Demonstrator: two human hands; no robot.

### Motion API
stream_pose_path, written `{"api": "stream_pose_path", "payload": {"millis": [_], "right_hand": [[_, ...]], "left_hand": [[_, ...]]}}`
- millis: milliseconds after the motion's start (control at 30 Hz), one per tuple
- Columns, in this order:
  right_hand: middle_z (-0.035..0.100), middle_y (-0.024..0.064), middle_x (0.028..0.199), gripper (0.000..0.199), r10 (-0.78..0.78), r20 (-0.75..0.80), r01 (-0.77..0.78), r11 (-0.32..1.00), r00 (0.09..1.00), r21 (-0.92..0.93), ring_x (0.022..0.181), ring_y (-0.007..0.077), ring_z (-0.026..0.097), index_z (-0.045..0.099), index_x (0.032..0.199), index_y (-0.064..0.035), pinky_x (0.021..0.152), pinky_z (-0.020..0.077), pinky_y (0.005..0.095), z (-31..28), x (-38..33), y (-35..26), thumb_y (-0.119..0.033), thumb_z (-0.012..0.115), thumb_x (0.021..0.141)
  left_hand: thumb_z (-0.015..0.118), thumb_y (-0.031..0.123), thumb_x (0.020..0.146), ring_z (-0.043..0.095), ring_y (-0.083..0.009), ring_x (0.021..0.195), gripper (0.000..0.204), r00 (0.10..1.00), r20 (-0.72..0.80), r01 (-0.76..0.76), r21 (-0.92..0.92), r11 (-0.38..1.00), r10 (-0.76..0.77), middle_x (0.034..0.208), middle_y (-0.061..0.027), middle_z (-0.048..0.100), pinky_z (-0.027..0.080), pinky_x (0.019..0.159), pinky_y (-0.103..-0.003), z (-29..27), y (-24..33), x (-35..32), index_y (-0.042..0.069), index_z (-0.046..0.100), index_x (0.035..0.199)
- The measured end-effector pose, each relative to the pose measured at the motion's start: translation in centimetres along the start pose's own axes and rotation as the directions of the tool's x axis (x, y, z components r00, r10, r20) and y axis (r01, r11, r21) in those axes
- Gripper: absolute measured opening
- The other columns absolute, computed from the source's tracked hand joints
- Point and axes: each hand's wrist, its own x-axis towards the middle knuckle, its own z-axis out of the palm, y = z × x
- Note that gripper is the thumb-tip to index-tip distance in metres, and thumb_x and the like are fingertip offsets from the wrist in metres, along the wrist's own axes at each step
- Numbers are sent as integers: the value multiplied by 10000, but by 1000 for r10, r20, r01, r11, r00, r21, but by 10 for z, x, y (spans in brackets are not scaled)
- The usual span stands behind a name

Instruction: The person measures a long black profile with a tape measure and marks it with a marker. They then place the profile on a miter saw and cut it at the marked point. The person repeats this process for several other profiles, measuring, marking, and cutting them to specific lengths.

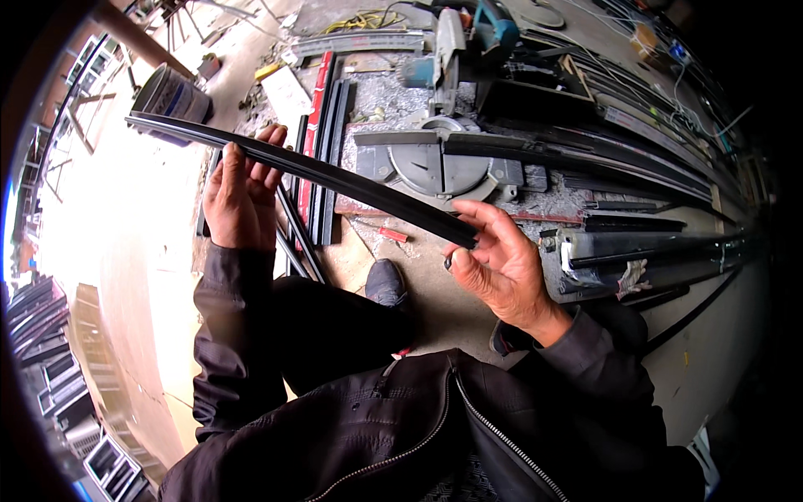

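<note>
A long black channelled profile strip [351,182] slants across in front of me, its far end up at the left and its near end by my right hand. My left hand [238,197] is closed round its left part, thumb on the near side and fingers behind. At the other end, my right hand [510,272] has fingers behind the strip's tip. Thumb and forefinger there pinch a small black piece [448,262], too small to identify. Beyond the strip stands a mitre saw [427,171] with a grey round base and a teal motor housing.
A red-handled tool [393,235] lies on the floor near my shoe [386,284]. Black profiles [333,167] and a red strip [318,105] lie left of the saw. Wrapped profiles [661,251] with a glove [632,278] lie right. A bucket [171,96] stands far left.
</note>
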Motion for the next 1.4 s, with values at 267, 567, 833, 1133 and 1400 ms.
{"api": "stream_pose_path", "payload": {"millis": [267,567,833,1133,1400], "right_hand": [[646,144,1234,362,-236,-247,283,943,940,176,951,188,668,600,1272,-21,799,593,344,-43,-6,-24,-257,690,1012],[707,157,1125,310,-348,-397,389,921,849,25,862,179,690,562,1221,-29,814,586,336,-107,-18,-68,-244,657,1019],[675,202,1146,417,-459,-461,363,887,759,-286,892,175,660,485,1336,-9,804,558,310,-143,-35,-106,-207,641,1004],[701,200,1110,444,-583,-455,246,757,673,-605,847,137,654,459,1361,57,794,545,273,-166,-47,-128,-141,639,1007],[694,140,1105,449,-664,-325,154,557,674,-816,887,114,627,476,1403,40,792,514,240,-165,-42,-133,-80,643,1003]], "left_hand": [[439,275,1120,630,-343,1257,366,978,57,209,-165,964,-202,1353,-291,612,529,1067,-460,61,-42,-37,-59,523,1242],[475,351,1113,736,-289,998,407,825,139,536,110,837,-547,1102,-193,719,593,879,-383,99,-76,-76,-32,578,1202],[603,293,1071,700,-157,844,323,852,180,399,383,833,-491,961,-99,726,571,783,-296,98,-96,-77,-21,632,1138],[615,233,1060,667,-146,858,308,815,336,222,571,790,-472,929,-109,706,554,774,-304,95,-119,-96,-70,608,1118],[625,271,1021,709,-417,902,311,734,486,-98,766,635,-474,934,-245,718,552,781,-443,111,-117,-106,-28,636,1109]]}}
